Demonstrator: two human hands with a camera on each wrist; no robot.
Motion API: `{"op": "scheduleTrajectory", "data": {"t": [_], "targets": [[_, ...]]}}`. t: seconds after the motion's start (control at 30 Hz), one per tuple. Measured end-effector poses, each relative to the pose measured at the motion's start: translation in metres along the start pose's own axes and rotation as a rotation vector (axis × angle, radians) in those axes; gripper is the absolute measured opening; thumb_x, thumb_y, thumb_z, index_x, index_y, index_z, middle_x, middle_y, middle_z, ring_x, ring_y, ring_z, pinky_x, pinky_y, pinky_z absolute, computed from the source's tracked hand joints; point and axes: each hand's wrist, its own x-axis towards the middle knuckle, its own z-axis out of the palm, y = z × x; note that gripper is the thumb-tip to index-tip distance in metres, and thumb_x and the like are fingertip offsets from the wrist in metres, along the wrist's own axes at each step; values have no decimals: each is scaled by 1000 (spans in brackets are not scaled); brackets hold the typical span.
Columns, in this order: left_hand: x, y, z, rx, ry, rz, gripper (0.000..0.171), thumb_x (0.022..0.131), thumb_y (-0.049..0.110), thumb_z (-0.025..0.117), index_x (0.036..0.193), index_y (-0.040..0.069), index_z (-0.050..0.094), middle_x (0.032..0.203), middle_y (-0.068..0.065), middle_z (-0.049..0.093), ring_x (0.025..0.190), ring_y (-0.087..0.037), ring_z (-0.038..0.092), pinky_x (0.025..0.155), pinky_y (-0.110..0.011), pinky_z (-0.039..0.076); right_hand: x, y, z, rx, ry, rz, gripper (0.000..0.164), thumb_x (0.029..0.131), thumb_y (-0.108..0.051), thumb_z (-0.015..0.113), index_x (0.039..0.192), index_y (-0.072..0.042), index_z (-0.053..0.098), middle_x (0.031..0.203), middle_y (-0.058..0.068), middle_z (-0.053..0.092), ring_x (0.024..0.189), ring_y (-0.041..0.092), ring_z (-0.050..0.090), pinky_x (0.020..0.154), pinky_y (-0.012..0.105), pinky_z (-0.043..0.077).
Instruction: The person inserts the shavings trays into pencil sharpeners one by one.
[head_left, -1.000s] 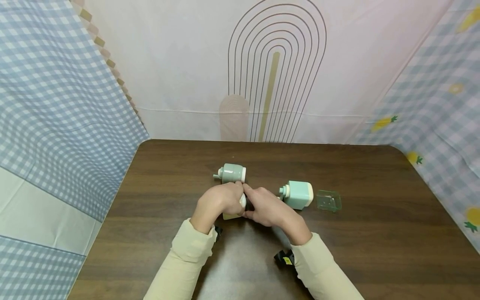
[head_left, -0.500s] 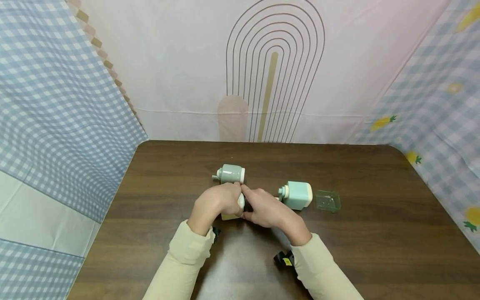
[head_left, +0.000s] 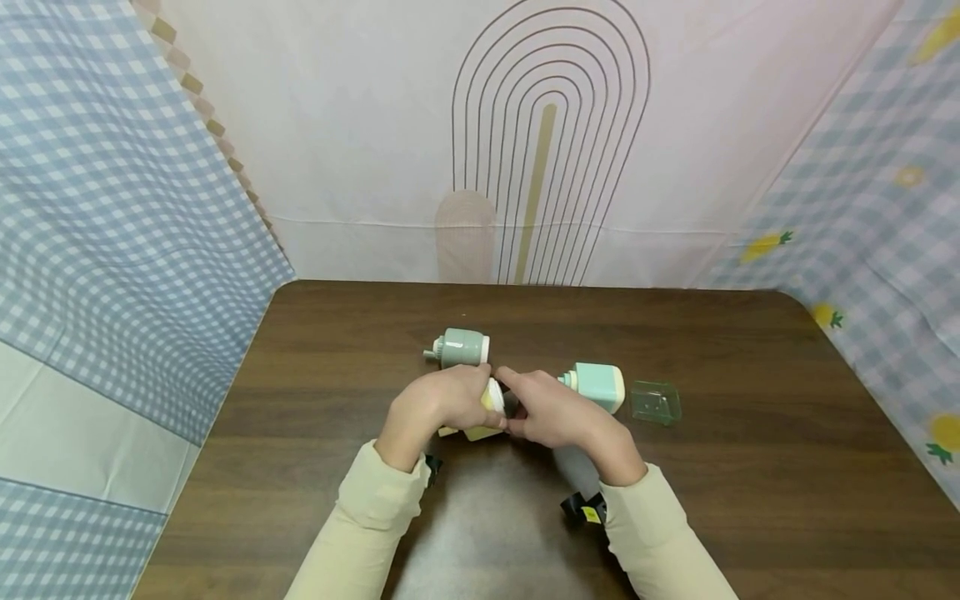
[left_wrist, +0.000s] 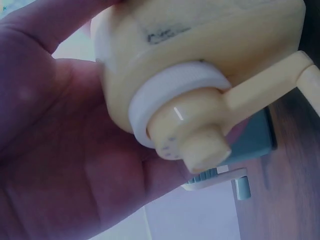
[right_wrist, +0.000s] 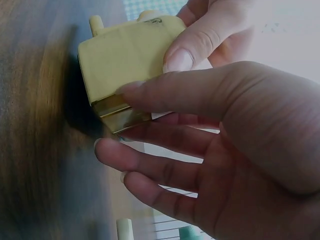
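Observation:
A yellow hand-crank pencil sharpener (left_wrist: 195, 40) lies in the grip of my left hand (head_left: 442, 402). Its crank arm (left_wrist: 265, 87) and white collar (left_wrist: 175, 90) face the left wrist camera. At the sharpener's end, my right hand (head_left: 558, 417) pinches a see-through shavings drawer (right_wrist: 122, 119) between thumb and index finger. The drawer sits partly out of the yellow body in the right wrist view. My other right fingers stay spread below it. From the head camera, both hands cover most of the sharpener.
A grey-green crank sharpener (head_left: 463, 346) lies just beyond my left hand. To the right lies a mint sharpener (head_left: 597, 385), partly overlapped by my right hand. A clear green drawer (head_left: 656, 402) sits beside it on the brown wooden table (head_left: 750, 483).
My right hand has shifted slightly right. The yellow sharpener has turned and moved a little right in my left hand, showing more of its white part. The other sharpeners have stayed put.

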Motion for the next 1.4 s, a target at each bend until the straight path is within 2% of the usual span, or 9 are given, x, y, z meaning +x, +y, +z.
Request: {"op": "scheduleTrajectory", "data": {"t": [0.33, 0.5, 0.63, 0.9, 1.1, 1.4], "targets": [[-4, -2, -4, -31, -32, -28, 53, 92, 48, 73, 123, 10, 55, 101, -2, 62, 87, -19, 61, 78, -39, 51, -2, 1, -3, -19, -23, 17, 37, 88, -9, 75, 118, -13, 53, 95, 4, 67, 75, 12, 62, 69, 32, 54], [-6, -3, -5, -42, -26, -15, 45, 93, 49, 70, 116, 13, 56, 99, -1, 63, 83, -18, 61, 75, -38, 51, -2, 3, -2, -27, -38, 36, 46, 88, -9, 75, 128, -12, 51, 91, 2, 66, 74, 12, 60, 68, 32, 52], [-5, -1, -6, -27, -27, 10, 42, 95, 48, 69, 113, 13, 57, 98, -1, 63, 83, -18, 61, 75, -37, 50, -2, 4, -2, -42, -22, 30, 43, 87, -8, 75, 123, -13, 53, 90, 1, 64, 75, 15, 60, 68, 33, 51], [-5, 0, -6, -21, -23, 10, 38, 95, 46, 69, 109, 13, 58, 95, 0, 62, 82, -17, 60, 73, -36, 49, 0, 3, -1, -54, -7, 15, 34, 87, -7, 74, 112, -14, 52, 88, 2, 62, 75, 16, 57, 67, 33, 50], [-6, -1, -3, -31, -19, 21, 37, 95, 45, 69, 106, 12, 58, 92, -1, 62, 80, -17, 60, 70, -34, 50, 0, 3, 1, -47, -11, 25, 33, 87, -7, 73, 111, -15, 52, 88, 2, 62, 75, 16, 57, 66, 33, 50], [-5, -1, 0, -43, -6, 5, 38, 95, 45, 70, 108, 11, 57, 94, -2, 62, 83, -18, 60, 74, -36, 50, 2, 2, 5, -41, 11, 11, 34, 85, -8, 75, 110, -14, 52, 86, -1, 59, 73, 15, 56, 64, 32, 50]]}}
